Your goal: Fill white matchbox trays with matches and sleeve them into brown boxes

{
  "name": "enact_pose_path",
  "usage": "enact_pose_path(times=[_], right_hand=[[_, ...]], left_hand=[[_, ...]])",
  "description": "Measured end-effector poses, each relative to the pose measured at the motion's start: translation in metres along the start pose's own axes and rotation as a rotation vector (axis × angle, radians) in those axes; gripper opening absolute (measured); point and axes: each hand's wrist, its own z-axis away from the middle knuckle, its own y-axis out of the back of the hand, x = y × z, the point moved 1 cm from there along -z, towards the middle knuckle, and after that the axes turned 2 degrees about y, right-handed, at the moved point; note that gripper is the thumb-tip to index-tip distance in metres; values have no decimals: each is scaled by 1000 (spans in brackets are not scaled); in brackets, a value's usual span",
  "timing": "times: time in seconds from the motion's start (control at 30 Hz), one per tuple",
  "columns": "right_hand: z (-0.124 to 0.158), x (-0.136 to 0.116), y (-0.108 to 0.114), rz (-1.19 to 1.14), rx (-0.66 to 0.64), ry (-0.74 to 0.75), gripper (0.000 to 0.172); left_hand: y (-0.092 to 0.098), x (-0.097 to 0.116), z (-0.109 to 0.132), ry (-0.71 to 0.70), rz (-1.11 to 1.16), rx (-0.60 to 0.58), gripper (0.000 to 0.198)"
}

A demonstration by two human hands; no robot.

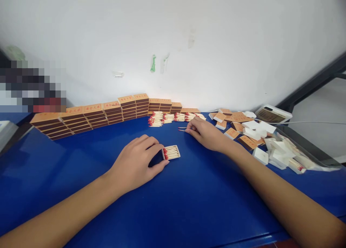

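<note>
Near the middle of the blue table (162, 208), a small white tray (178, 151) is filled with a layer of matches, red heads lying toward the table's left edge. Its left end is pinched by the left hand (140, 161), with the thumb set at the corner toward the near edge and the forefinger at the corner toward the back edge. Two matches (182, 128) are pinched between the fingertips of the right hand (204, 132), which is held farther back and to the right of the tray, just in front of the loose matches (156, 120) heaped along the back edge. Toward the back left corner, matchboxes (93, 114) are stacked in rows against the wall; toward the right edge, unstacked boxes and empty trays (252, 133) are jumbled together.

The step in hand is judged to be the topping-up of the tray with matches. For the next move, the tray would need to be kept steady while the pinched pair is brought over and laid in, heads aligned with the others.
</note>
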Motion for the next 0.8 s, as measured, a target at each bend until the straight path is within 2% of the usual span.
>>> enact_pose_path(times=[0.27, 0.53, 0.6, 0.7, 0.8], right_hand=[[-3, 4, -2, -25, 69, 17, 12], [-4, 2, -1, -61, 25, 29, 15], [-2, -8, 1, -93, 40, 58, 14], [6, -37, 5, -136, 63, 120, 12], [16, -68, 6, -147, 9, 178, 12]], left_hand=[[-1, 0, 0, -5, -9, 2, 27], [-1, 0, 0, 2, -8, 5, 27], [-1, 0, 0, 5, -9, 8, 28], [-1, 0, 0, 16, -12, 8, 28], [-2, 0, 0, 21, -2, 5, 27]])
